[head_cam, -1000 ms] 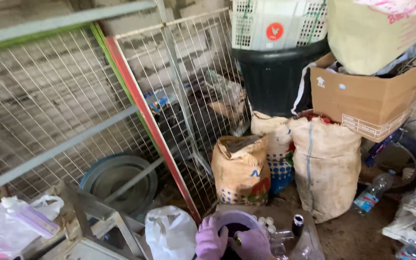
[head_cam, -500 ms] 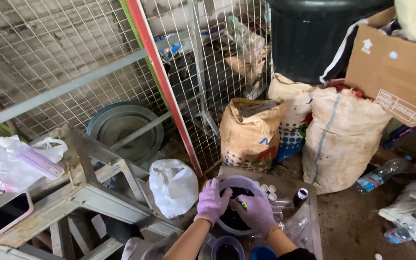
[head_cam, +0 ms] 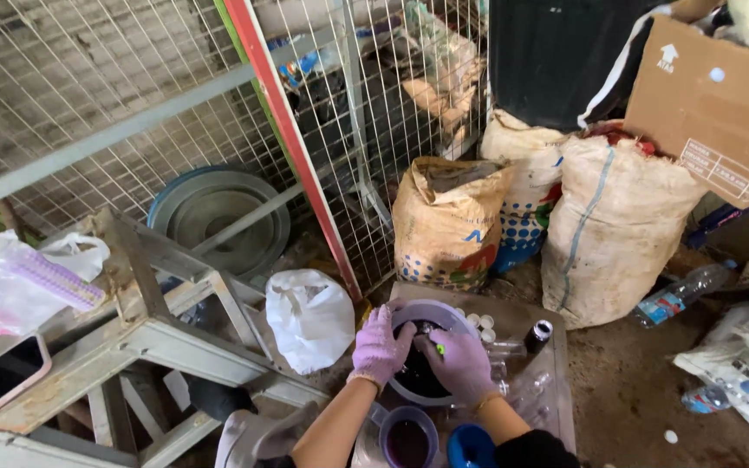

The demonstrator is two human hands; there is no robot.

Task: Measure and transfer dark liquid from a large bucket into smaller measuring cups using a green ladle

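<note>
Frame (head_cam: 123,347): a metal one, far left of the bowl, rusty rails; a white bag (head_cam: 19,277) lies on its top edge.
Dish (head_cam: 218,217): one round grey one, up left of the bowl, leaning at the mesh panel (head_cam: 132,113).
Knotted bag (head_cam: 309,316): white, just left of the bowl, on the ground.
Left hand (head_cam: 381,347): purple glove, fingers curled over the bowl's left rim, gripping it.
Bowl (head_cam: 461,319): pale rim, dark liquid inside, set on a flat tray (head_cam: 548,347); both hands crowd it.
Right hand (head_cam: 461,364): purple glove, fingers bent down into the bowl; what they pinch I cannot tell.
Cups: two in front of the bowl, one clear with dark liquid (head_cam: 407,438), one blue (head_cam: 470,446).
Small white caps (head_cam: 478,325): about four, just right of the bowl.
Sacks: three behind the bowl, tan (head_cam: 448,225), dotted (head_cam: 526,186), big white (head_cam: 608,230), tops open.
Open room: bare dirt (head_cam: 626,381) right of the tray; a plastic bottle (head_cam: 678,295) lies at its edge.
</note>
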